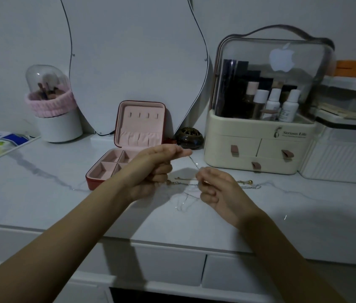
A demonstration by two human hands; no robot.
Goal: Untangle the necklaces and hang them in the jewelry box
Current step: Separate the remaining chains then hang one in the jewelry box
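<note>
Two hands work a fine chain above a marble-patterned desk (41, 171). Risk at this stage: the thin silver necklace (193, 164) is stretched between both hands while other strands still lie heaped below, so a firm pull would likely tighten any knot rather than loosen it, and could drag the gold necklace (183, 183) across the desk or strain a link; in this dim light the strands are hard to tell apart, so the wrong one may be tugged. The left hand (157, 165), raised in front of the jewelry box (129, 136), pinches the upper end of the silver chain between thumb and forefinger, its other fingers (161, 171) curled under. The right hand (214, 189), nearer and to the right, pinches the lower part of the same chain at its fingertips, remaining fingers loosely curled. Loose loops trail onto the desk between the hands, their exact crossings too faint to read. The box stands open at the far centre, lid upright against the mirror (137, 51), its row of hooks bare; no necklace is yet hung. A cosmetics organizer (260, 145) stands at far right.
</note>
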